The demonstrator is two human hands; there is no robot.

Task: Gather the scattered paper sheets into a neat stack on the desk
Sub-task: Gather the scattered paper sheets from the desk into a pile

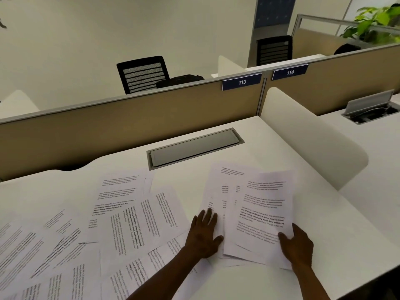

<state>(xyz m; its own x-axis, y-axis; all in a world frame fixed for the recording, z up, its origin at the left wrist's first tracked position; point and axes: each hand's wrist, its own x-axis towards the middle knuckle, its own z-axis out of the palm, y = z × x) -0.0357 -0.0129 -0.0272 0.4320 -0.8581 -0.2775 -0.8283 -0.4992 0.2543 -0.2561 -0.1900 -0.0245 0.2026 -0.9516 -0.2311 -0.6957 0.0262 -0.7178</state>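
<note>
A loose pile of printed paper sheets (257,208) lies fanned on the white desk (337,224) at the right. My right hand (297,245) grips the pile's lower right corner, thumb on top. My left hand (203,232) lies flat with fingers spread against the pile's left edge, resting on paper. Several more printed sheets (121,215) are scattered and overlapping across the left and middle of the desk, at different angles. One sheet (173,256) runs under my left forearm.
A closed grey cable hatch (194,147) is set into the desk behind the papers. A tan partition (129,120) with label 113 backs the desk. A white rounded divider (307,135) stands at the right. Black chairs stand beyond the partition.
</note>
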